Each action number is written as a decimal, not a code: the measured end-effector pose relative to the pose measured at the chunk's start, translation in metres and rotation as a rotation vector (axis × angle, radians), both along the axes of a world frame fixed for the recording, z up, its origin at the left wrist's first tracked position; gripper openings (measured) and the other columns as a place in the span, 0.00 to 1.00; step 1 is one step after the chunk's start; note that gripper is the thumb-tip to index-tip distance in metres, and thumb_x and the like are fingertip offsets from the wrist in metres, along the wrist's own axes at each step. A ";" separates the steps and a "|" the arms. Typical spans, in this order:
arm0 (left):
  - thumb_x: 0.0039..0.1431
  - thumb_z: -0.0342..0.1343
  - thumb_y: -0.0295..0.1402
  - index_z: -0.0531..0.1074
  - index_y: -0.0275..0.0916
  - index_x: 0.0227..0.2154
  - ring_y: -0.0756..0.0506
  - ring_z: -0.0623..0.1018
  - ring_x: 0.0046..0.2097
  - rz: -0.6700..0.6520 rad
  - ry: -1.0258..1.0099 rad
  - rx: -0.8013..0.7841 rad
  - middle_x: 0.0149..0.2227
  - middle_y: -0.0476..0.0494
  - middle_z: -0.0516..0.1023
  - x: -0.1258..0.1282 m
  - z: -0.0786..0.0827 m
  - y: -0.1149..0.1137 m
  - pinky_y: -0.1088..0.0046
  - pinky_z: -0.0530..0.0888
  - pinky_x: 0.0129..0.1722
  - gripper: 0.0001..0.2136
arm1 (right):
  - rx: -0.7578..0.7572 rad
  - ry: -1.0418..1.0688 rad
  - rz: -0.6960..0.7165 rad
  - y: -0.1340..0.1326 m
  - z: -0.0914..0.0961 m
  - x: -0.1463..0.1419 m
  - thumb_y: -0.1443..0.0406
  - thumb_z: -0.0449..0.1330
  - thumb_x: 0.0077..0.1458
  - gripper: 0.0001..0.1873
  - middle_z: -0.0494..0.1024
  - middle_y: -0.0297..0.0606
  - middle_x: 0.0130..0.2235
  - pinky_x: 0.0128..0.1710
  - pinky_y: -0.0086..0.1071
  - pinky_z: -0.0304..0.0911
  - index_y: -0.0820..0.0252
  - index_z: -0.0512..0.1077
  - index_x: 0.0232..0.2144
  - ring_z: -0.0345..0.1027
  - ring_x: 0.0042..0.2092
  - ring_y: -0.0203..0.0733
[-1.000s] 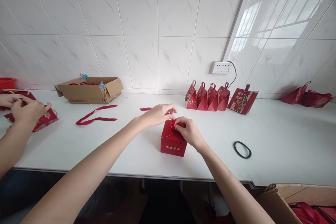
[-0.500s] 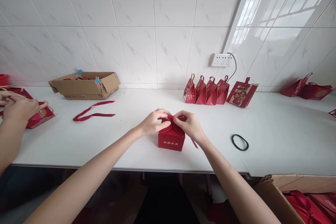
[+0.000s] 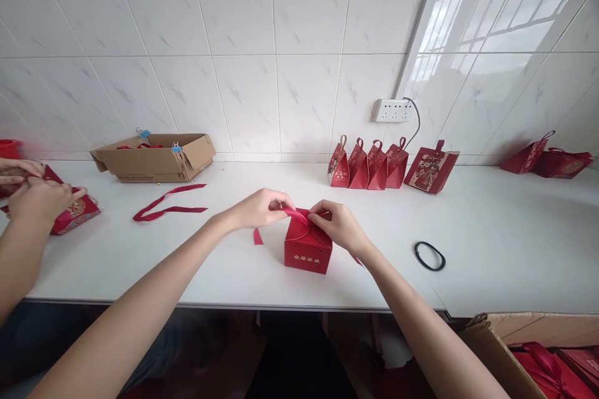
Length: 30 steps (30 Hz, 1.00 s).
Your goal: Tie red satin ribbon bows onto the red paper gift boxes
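I take this for a small hand-packing workshop for gift boxes. A long white smooth-topped table (image 3: 243,274) runs along a wall of glossy white grey-veined tiles (image 3: 243,106), fitted with a white plastic socket block (image 3: 392,110). On the table I see four upright triangular red paper boxes (image 3: 377,169) in a row, a square red paper box with gold lettering (image 3: 309,252), and an open brown cardboard box (image 3: 145,165). A co-worker's hands (image 3: 42,202) share it, and a brown cardboard carton (image 3: 543,328) holds ribboned red boxes (image 3: 583,369).

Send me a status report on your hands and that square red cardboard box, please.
Left hand pinching flat red fabric ribbon; right hand pinching it atop box. Box upright on white tabletop. Black oval band off right, not in the way.
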<state>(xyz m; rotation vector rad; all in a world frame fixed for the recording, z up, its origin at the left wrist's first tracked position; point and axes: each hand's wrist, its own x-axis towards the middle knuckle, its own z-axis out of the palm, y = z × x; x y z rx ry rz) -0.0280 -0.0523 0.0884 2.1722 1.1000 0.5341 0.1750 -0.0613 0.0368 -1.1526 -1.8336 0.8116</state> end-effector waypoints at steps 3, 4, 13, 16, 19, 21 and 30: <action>0.49 0.51 0.30 0.72 0.38 0.29 0.50 0.68 0.25 -0.053 0.080 -0.106 0.23 0.49 0.70 -0.003 0.022 -0.006 0.74 0.62 0.26 0.06 | 0.017 -0.013 -0.012 0.001 0.000 -0.004 0.64 0.55 0.51 0.06 0.77 0.34 0.29 0.30 0.29 0.61 0.58 0.70 0.26 0.69 0.30 0.37; 0.48 0.51 0.29 0.71 0.38 0.26 0.50 0.68 0.25 -0.065 0.079 -0.168 0.21 0.50 0.69 -0.002 0.028 -0.008 0.74 0.63 0.26 0.05 | 0.026 -0.020 -0.017 0.001 0.000 -0.005 0.64 0.55 0.50 0.06 0.77 0.34 0.29 0.30 0.29 0.61 0.58 0.70 0.26 0.69 0.30 0.37; 0.50 0.56 0.42 0.68 0.38 0.27 0.53 0.65 0.22 -0.107 0.127 -0.334 0.23 0.49 0.68 0.013 0.040 -0.011 0.75 0.60 0.21 0.12 | 0.050 -0.018 -0.001 -0.001 0.002 -0.009 0.67 0.54 0.50 0.07 0.78 0.33 0.30 0.31 0.29 0.61 0.57 0.73 0.28 0.69 0.30 0.36; 0.52 0.54 0.40 0.70 0.39 0.26 0.50 0.68 0.27 -0.053 0.112 -0.057 0.26 0.48 0.71 0.020 0.037 -0.004 0.75 0.63 0.25 0.09 | 0.045 -0.028 0.014 -0.002 0.002 -0.009 0.67 0.53 0.50 0.08 0.77 0.34 0.29 0.31 0.29 0.60 0.58 0.73 0.27 0.68 0.30 0.37; 0.53 0.52 0.39 0.69 0.39 0.25 0.49 0.69 0.29 0.039 0.125 0.137 0.27 0.49 0.72 0.026 0.026 0.007 0.73 0.63 0.27 0.09 | 0.037 0.001 0.021 -0.002 -0.001 -0.008 0.67 0.52 0.49 0.08 0.76 0.34 0.30 0.33 0.30 0.61 0.59 0.72 0.25 0.68 0.31 0.37; 0.54 0.50 0.38 0.68 0.40 0.26 0.48 0.71 0.31 0.085 0.116 0.176 0.28 0.49 0.73 0.027 0.013 0.013 0.72 0.64 0.30 0.08 | 0.043 0.060 0.009 -0.002 -0.003 -0.007 0.66 0.54 0.49 0.07 0.75 0.36 0.34 0.36 0.31 0.62 0.59 0.72 0.25 0.69 0.35 0.38; 0.53 0.49 0.32 0.70 0.38 0.30 0.47 0.72 0.37 0.094 -0.111 0.155 0.35 0.46 0.74 0.027 -0.039 0.002 0.71 0.68 0.39 0.06 | -0.133 0.267 -0.050 -0.003 -0.005 -0.005 0.64 0.57 0.46 0.06 0.76 0.37 0.33 0.30 0.29 0.64 0.61 0.70 0.27 0.71 0.34 0.39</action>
